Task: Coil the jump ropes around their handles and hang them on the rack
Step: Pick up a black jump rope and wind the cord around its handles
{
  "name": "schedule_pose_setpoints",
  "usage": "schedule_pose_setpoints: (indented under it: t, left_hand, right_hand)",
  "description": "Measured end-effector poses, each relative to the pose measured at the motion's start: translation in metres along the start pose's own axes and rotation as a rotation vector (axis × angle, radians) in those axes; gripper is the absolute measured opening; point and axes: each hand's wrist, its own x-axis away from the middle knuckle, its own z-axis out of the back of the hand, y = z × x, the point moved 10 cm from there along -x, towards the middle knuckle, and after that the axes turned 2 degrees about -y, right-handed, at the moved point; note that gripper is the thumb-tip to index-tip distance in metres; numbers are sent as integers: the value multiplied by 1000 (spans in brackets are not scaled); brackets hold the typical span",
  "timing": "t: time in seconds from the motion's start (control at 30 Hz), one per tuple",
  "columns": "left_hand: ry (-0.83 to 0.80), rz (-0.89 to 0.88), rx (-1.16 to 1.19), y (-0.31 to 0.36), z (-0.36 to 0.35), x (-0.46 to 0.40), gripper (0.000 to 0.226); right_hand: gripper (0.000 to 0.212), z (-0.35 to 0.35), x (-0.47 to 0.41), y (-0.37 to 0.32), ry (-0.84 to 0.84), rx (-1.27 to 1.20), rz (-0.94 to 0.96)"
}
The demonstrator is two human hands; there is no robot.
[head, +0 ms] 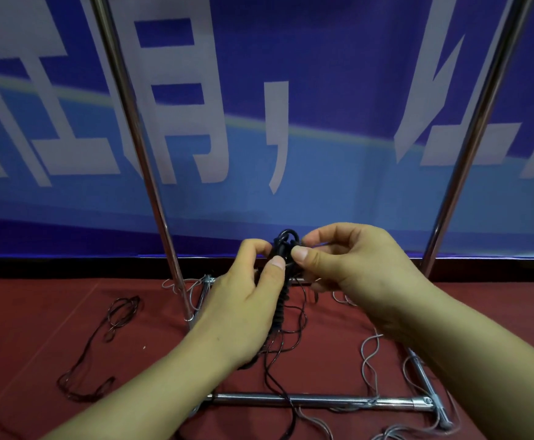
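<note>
My left hand (248,293) grips the black jump rope handles (281,308), which stand upright with black cord wound tightly around them. At the top of the bundle my right hand (351,258) pinches a small loop of the black cord (286,236). Loose black cord (294,338) trails down from the bundle to the red floor. The chrome rack (323,401) stands right behind my hands, its two uprights rising left and right; its top bar is out of view.
A dark red-brown jump rope (113,319) lies loose on the red carpet at the left. A grey rope (369,354) curls over the rack's base at the right. A blue banner (291,122) closes off the back.
</note>
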Motion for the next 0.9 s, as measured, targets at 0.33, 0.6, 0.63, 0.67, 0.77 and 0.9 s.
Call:
schedule_pose_setpoints:
  t: [0.33, 0.6, 0.63, 0.67, 0.77, 0.9]
  left_hand:
    - [-34, -73, -100, 3, -8, 0, 34]
    - [-38, -94, -82, 11, -7, 2, 34]
    - [-45, -98, -73, 12, -7, 2, 32]
    - [-55, -101, -61, 13, -7, 3, 31]
    - [-86, -109, -31, 13, -10, 3, 31]
    - [-94, -112, -50, 12, -13, 5, 31]
  right_hand:
    - [14, 12, 4, -19, 118, 9, 129]
    - [12, 11, 1, -9, 60, 35, 78]
    - [12, 10, 1, -6, 37, 9, 49]
    - [12, 7, 1, -3, 3, -43, 14]
    - [23, -5, 4, 4, -120, -253, -97]
    - [30, -7, 4, 12, -184, -264, -198]
